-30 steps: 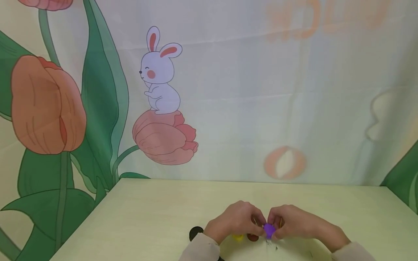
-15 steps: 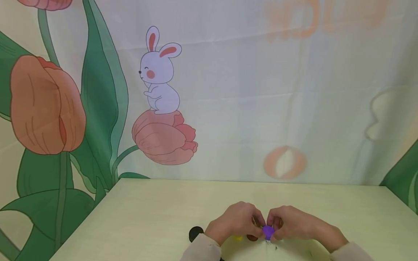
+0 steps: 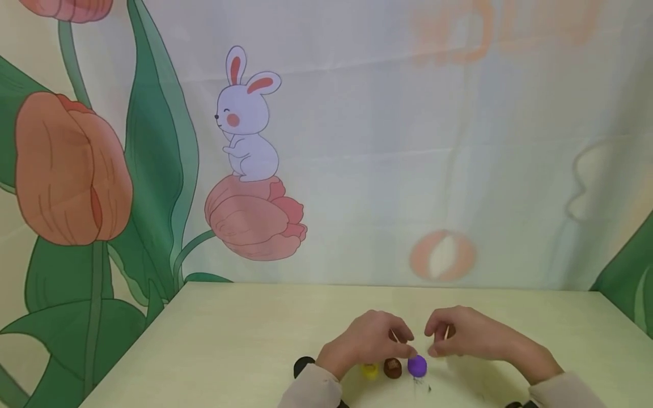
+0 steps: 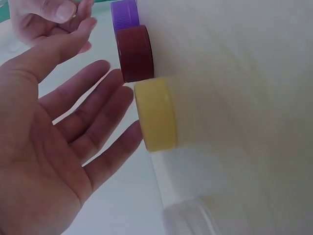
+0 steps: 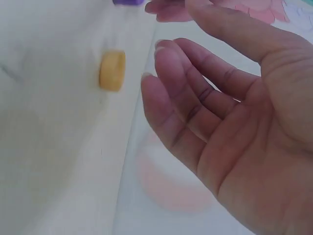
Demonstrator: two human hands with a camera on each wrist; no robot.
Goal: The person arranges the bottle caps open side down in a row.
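A purple bottle cap (image 3: pixel 417 366) lies on the table between my two hands. My left hand (image 3: pixel 368 340) hovers just left of it, fingers apart and holding nothing, the thumb tip close to the cap's edge. Lifted away to the right, my right hand (image 3: pixel 466 334) has loosely bent fingers around nothing. Beside the purple cap, a brown-red cap (image 3: pixel 393 368) and a yellow cap (image 3: pixel 369 371) continue the row below my left hand. The right wrist view also has an orange-yellow cap (image 5: pixel 113 70) on the table beyond my fingers.
A black round piece (image 3: pixel 303 366) is partly covered by my left sleeve. Low in the left wrist view stands a clear round thing (image 4: pixel 190 218), cut off by the frame. Small dark marks (image 3: pixel 422 386) show on the table (image 3: pixel 255 340) before the purple cap. A printed cloth (image 3: pixel 357 170) hangs behind.
Both hands have let go of the purple cap, which now lies on the table. My right hand has drawn up and right, and my left thumb and fingers have spread.
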